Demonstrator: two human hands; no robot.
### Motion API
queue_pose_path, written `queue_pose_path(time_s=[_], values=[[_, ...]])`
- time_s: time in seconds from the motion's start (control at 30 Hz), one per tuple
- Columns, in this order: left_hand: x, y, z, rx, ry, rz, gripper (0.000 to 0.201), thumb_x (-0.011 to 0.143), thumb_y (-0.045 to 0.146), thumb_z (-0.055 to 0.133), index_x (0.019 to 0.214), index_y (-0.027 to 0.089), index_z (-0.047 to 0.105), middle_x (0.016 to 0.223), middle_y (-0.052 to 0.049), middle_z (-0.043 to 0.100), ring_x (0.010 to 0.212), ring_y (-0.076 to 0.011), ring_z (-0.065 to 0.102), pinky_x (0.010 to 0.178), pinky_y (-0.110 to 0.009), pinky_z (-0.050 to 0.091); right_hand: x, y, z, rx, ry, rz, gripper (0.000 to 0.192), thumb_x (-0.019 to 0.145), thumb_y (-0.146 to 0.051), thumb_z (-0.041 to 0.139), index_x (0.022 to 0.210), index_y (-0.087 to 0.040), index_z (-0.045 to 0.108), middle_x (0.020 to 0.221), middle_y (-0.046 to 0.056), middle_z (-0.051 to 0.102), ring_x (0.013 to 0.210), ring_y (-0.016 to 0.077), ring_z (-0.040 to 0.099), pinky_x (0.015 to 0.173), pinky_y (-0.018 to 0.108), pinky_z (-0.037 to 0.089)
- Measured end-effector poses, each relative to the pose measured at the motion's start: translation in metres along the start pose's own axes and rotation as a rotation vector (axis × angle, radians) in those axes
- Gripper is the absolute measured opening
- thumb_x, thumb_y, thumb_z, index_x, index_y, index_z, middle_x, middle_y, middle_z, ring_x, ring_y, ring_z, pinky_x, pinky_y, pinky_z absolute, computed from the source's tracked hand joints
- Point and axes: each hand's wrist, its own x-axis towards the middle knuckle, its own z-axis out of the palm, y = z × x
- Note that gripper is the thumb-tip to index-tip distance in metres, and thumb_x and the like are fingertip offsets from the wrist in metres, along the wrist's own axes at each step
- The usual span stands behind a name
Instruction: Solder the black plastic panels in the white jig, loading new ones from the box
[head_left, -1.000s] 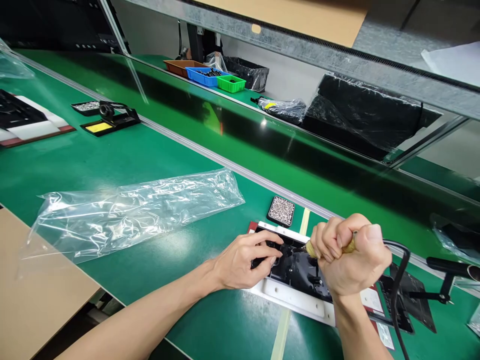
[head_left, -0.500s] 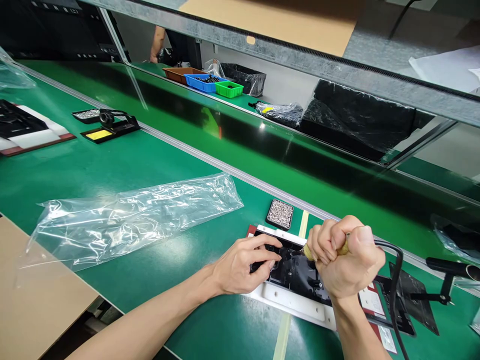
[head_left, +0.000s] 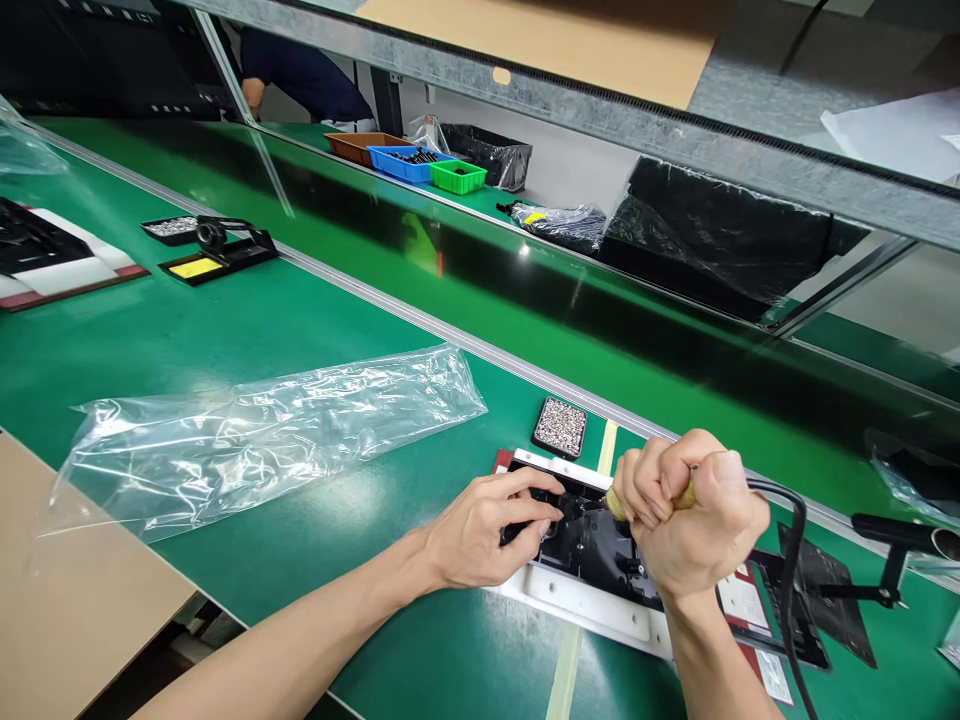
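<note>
My right hand [head_left: 694, 515] is closed in a fist round the yellowish handle of a soldering iron [head_left: 616, 503]. Its thin tip points left, down at a black plastic panel [head_left: 600, 550]; whether it touches is too small to tell. A black cord [head_left: 795, 560] runs from the fist to the lower right. My left hand [head_left: 487, 525] rests at the panel's left part with fingers apart, fingertips close to the iron's tip. The panel lies in a white fixture [head_left: 585, 605]. Just behind it stands a small black tray of tiny metal pieces [head_left: 560, 426].
A clear plastic bag [head_left: 300, 435] lies on the green bench left of my arm. An iron stand [head_left: 892, 565] is at right, another stand with a yellow sponge [head_left: 199, 268] at far left. A metal shelf [head_left: 562, 90] crosses above. Behind the partition are coloured bins [head_left: 457, 178] and a bending person [head_left: 300, 75].
Both my hands and the soldering iron hold practically the same position. In the background, the other person has bent down and shifted left.
</note>
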Motion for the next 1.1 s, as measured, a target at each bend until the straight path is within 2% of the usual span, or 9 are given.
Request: queue_pose_path(time_s=[0.3, 0.87, 0.97, 1.1], values=[[0.0, 0.0, -0.001, 0.006, -0.002, 0.002, 0.025, 0.096, 0.015, 0.055, 0.108, 0.015, 0.077, 0.123, -0.012, 0.07, 0.077, -0.0134, 0.07, 0.075, -0.03, 0.061, 0.0, 0.0, 0.001, 0.001, -0.018, 0.004, 0.046, 0.096, -0.04, 0.057, 0.057, -0.02, 0.044, 0.046, -0.006, 0.032, 0.037, 0.0068, 0.028, 0.035, 0.02, 0.024], [-0.002, -0.003, -0.001, -0.016, -0.026, -0.008, 0.026, 0.095, 0.012, 0.056, 0.112, 0.016, 0.075, 0.126, -0.013, 0.069, 0.072, -0.0108, 0.067, 0.074, -0.029, 0.059, 0.0, 0.002, -0.005, 0.034, -0.038, 0.015, 0.043, 0.099, -0.038, 0.055, 0.062, -0.02, 0.043, 0.049, -0.007, 0.032, 0.04, 0.0072, 0.029, 0.037, 0.02, 0.024], [-0.002, -0.001, -0.002, 0.001, -0.026, -0.006, 0.026, 0.096, 0.013, 0.055, 0.112, 0.016, 0.075, 0.125, -0.014, 0.069, 0.073, -0.0117, 0.069, 0.074, -0.029, 0.059, 0.001, 0.002, -0.008, 0.027, -0.119, 0.029, 0.043, 0.1, -0.038, 0.054, 0.062, -0.02, 0.043, 0.05, -0.006, 0.035, 0.041, 0.0073, 0.031, 0.038, 0.021, 0.027], [-0.002, -0.001, -0.004, 0.016, -0.033, -0.011, 0.028, 0.097, 0.014, 0.054, 0.114, 0.017, 0.076, 0.124, -0.014, 0.07, 0.086, -0.0166, 0.072, 0.078, -0.031, 0.06, 0.006, -0.001, -0.016, 0.046, -0.282, 0.101, 0.041, 0.099, -0.036, 0.054, 0.062, -0.02, 0.045, 0.05, -0.005, 0.039, 0.041, 0.0079, 0.033, 0.04, 0.022, 0.031]])
